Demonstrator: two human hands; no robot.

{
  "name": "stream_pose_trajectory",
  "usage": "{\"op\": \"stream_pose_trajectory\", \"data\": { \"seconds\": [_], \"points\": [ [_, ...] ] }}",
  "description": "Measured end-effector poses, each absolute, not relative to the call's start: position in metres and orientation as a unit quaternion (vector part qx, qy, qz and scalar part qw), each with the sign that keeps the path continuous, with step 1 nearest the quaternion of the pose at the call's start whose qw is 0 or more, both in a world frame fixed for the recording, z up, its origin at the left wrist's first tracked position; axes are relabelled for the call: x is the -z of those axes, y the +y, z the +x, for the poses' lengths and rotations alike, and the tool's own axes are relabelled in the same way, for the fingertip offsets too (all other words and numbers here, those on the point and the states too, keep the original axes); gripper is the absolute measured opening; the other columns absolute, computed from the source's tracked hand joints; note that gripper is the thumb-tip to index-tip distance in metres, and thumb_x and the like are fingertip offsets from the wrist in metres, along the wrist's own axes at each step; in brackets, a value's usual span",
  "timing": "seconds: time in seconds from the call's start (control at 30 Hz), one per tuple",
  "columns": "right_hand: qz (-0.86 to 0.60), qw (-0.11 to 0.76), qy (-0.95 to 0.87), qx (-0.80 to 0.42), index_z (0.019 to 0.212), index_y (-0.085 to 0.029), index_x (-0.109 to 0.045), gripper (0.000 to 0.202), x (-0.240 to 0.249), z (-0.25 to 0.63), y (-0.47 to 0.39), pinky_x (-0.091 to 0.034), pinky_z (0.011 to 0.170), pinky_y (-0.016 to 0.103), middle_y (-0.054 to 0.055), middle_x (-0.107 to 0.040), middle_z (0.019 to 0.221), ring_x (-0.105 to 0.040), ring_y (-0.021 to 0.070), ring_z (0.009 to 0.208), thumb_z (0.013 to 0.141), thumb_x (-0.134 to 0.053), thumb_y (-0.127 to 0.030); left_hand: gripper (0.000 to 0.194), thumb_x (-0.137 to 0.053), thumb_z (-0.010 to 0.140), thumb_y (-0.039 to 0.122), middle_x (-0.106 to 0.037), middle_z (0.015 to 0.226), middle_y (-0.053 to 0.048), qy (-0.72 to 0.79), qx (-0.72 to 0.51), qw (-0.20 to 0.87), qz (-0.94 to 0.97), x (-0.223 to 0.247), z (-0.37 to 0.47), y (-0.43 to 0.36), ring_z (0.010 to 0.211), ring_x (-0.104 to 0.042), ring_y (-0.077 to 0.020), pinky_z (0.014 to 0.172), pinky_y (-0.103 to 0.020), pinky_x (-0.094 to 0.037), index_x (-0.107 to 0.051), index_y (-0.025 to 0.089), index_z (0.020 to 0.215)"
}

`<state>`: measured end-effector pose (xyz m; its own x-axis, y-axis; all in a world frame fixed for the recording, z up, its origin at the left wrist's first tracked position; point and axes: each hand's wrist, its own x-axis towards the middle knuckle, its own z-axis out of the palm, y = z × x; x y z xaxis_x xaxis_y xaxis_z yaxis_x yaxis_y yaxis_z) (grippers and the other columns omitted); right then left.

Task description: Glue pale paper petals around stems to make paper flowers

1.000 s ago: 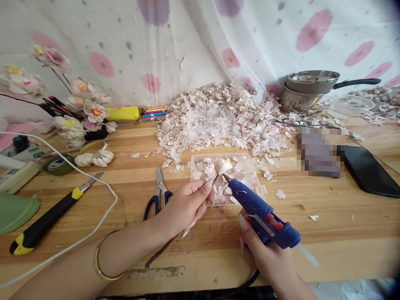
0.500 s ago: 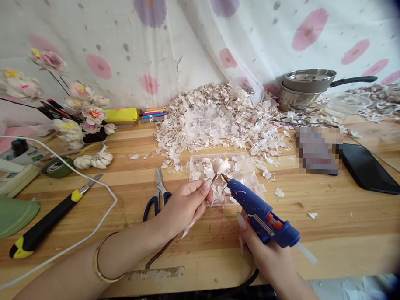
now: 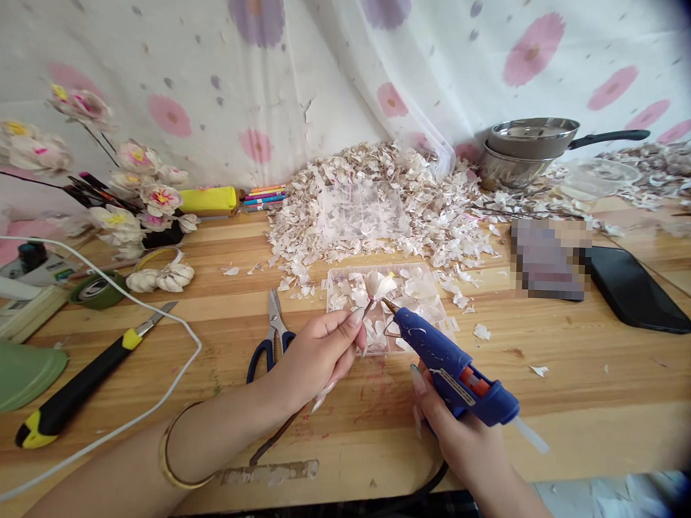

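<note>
My left hand (image 3: 325,353) pinches the thin dark stem of a handmade flower (image 3: 377,284), its pale petals cupped at the top. The stem's lower end (image 3: 276,442) sticks out below the hand. In my right hand (image 3: 458,429) is a blue hot glue gun (image 3: 455,365), a clear glue stick (image 3: 532,435) poking from its back. The gun's metal nozzle (image 3: 389,306) is at the flower's base; whether it touches I cannot tell. Under both lies a clear compartment box (image 3: 332,277) holding loose pale petals.
Blue-handled scissors (image 3: 275,336) and a yellow-black utility knife (image 3: 86,382) lie left, near a white cable (image 3: 198,344). Behind is a petal heap (image 3: 301,227) with another clear tray (image 3: 364,210). Finished flowers (image 3: 137,199) stand far left; a pan (image 3: 531,137) and black phone (image 3: 639,288) are right.
Almost nothing differs. The flower and the glue gun's nozzle stay together at nearly the same spot, with only a very slight shift of the view.
</note>
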<state>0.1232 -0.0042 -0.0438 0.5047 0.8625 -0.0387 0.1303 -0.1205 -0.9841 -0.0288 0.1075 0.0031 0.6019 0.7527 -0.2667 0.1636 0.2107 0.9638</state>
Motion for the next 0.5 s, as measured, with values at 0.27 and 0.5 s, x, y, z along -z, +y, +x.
{"op": "stream_pose_trajectory", "data": {
  "seconds": [0.27,0.5],
  "points": [
    [-0.669,0.551,-0.363,-0.342,0.081,-0.017,-0.061,0.038,0.0406,0.1217,-0.0032,-0.041,0.043,0.027,-0.002,-0.052,0.046,-0.048,0.0137,0.041,0.081,-0.064,-0.055,0.04,-0.042,0.095,0.052,-0.034,0.032,0.011,0.392,-0.217,0.675,0.585,-0.0072,-0.0285,0.1054,0.028,-0.019,-0.0053,0.034,-0.017,-0.017,-0.051,0.019,0.073],
    [-0.662,0.557,-0.374,-0.334,0.079,-0.018,-0.061,0.037,0.0406,0.1226,-0.0032,-0.04,0.044,0.027,-0.002,-0.052,0.045,-0.047,0.0133,0.042,0.082,-0.064,-0.054,0.04,-0.043,0.094,0.052,-0.034,0.033,0.011,0.385,-0.23,0.672,0.589,-0.0063,-0.0288,0.1066,0.029,-0.02,-0.0059,0.035,-0.018,-0.019,-0.051,0.019,0.073]
  ]
}}
